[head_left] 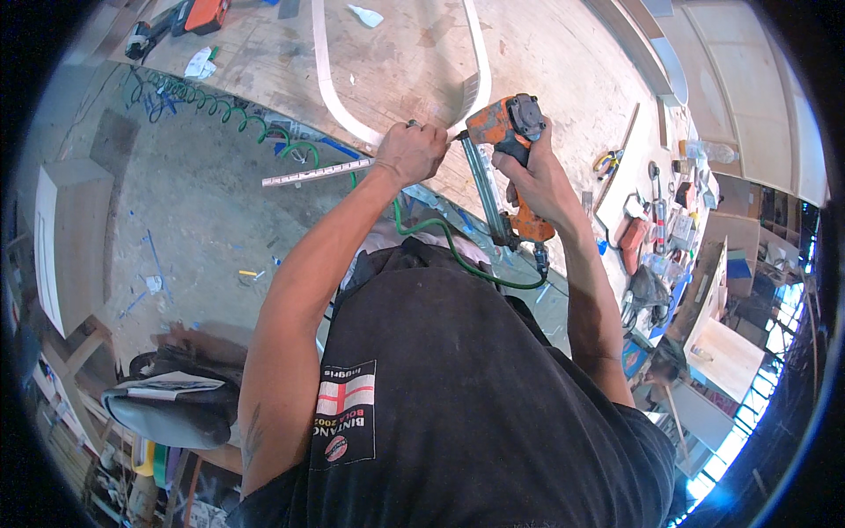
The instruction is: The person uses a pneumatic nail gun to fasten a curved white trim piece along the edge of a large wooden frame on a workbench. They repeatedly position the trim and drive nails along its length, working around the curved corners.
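Observation:
My right hand (544, 180) is wrapped round the grip of an orange and black air nail gun (495, 123). Its long magazine slants down toward me, and its nose is close to the knuckles of my left hand. My left hand (412, 151) is closed at the near edge of the workbench, pinching the bottom of a U-shaped pale strip (322, 66) that lies on the bench top. A straight white strip with marks along it (317, 172) sticks out to the left from under that hand. My fingers hide where the two strips meet.
A green air hose (449, 238) loops from the gun and coils off left. The workbench (563, 53) bears pliers (607, 164), a plastic bottle (717, 151) and an orange tool (206, 15). A pale cabinet box (75, 238) and a dark seat (180, 400) stand left.

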Available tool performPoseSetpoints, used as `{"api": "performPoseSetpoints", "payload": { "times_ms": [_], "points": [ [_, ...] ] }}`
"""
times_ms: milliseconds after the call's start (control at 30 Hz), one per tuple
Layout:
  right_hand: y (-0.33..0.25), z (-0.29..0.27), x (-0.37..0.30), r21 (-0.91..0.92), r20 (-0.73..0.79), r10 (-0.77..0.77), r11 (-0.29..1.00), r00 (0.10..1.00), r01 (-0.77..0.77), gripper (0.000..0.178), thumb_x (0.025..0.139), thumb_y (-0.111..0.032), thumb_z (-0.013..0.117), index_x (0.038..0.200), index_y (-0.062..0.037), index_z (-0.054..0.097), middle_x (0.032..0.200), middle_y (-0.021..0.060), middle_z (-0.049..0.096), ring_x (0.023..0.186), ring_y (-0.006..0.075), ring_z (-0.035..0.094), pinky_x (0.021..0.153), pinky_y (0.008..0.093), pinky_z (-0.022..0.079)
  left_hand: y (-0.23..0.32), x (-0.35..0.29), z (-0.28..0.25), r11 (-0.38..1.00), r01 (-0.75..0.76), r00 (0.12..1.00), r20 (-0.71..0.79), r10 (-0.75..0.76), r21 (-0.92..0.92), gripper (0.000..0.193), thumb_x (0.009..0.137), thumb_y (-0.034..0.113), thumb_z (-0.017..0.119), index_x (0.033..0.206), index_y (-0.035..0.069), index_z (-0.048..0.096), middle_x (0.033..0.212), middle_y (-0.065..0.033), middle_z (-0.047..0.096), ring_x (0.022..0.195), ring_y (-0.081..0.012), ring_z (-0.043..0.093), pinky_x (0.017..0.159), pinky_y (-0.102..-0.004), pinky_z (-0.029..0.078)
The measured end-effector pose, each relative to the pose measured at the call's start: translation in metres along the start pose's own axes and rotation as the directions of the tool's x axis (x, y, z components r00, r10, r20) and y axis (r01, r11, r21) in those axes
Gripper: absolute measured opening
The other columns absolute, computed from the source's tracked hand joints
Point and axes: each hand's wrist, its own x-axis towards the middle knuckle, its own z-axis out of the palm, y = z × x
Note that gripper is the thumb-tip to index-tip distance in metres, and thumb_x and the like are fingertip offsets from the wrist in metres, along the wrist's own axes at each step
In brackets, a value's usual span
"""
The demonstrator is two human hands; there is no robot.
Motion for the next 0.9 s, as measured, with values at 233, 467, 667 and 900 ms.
{"api": "performPoseSetpoints", "payload": {
  "times_ms": [233, 467, 667, 900],
  "points": [
    [-0.001, 0.001, 0.002, -0.004, -0.003, 0.002, 1.000, 1.000, -0.002, 0.064, 0.102, -0.017, 0.065, 0.144, 0.0047, 0.021, 0.095, 0.0178, 0.064, 0.061, 0.0200, 0.065, 0.054, 0.0353, 0.053, 0.001, 0.000, -0.003, 1.000, 0.009, 1.000, 0.020, -0.010, 0.010, 0.022, 0.100, 0.030, 0.062, 0.094, 0.009, 0.068, 0.083, -0.0090, 0.072, 0.074, -0.0294, 0.074, 0.064, -0.0445, 0.057],
    [-0.002, -0.002, 0.005, -0.029, 0.036, -0.005, 1.000, 0.999, 0.006, 0.066, 0.101, -0.017, 0.066, 0.143, 0.0049, 0.020, 0.097, 0.0197, 0.065, 0.063, 0.0212, 0.068, 0.055, 0.0363, 0.054, 0.000, 0.001, -0.002, 1.000, 0.008, 0.999, 0.036, -0.008, 0.009, 0.022, 0.101, 0.030, 0.061, 0.095, 0.010, 0.068, 0.083, -0.0085, 0.072, 0.073, -0.0278, 0.075, 0.064, -0.0443, 0.057],
    [0.008, -0.002, 0.004, 0.001, -0.046, -0.084, 0.996, 0.995, 0.085, 0.064, 0.101, -0.017, 0.066, 0.141, 0.0066, 0.022, 0.094, 0.0189, 0.065, 0.059, 0.0209, 0.066, 0.052, 0.0358, 0.054, -0.001, -0.002, 0.001, 1.000, -0.006, 0.998, 0.070, 0.005, 0.016, 0.023, 0.102, 0.030, 0.060, 0.096, 0.009, 0.067, 0.086, -0.0094, 0.072, 0.073, -0.0275, 0.075, 0.064, -0.0445, 0.057],
    [0.002, 0.002, 0.002, 0.004, 0.002, -0.017, 1.000, 1.000, 0.017, 0.063, 0.102, -0.017, 0.066, 0.142, 0.0066, 0.023, 0.094, 0.0182, 0.065, 0.060, 0.0206, 0.066, 0.053, 0.0359, 0.054, -0.001, 0.000, 0.001, 1.000, -0.009, 1.000, 0.027, 0.009, 0.003, 0.022, 0.103, 0.029, 0.058, 0.098, 0.009, 0.068, 0.086, -0.0091, 0.071, 0.071, -0.0291, 0.074, 0.065, -0.0454, 0.057]
  ]
}}
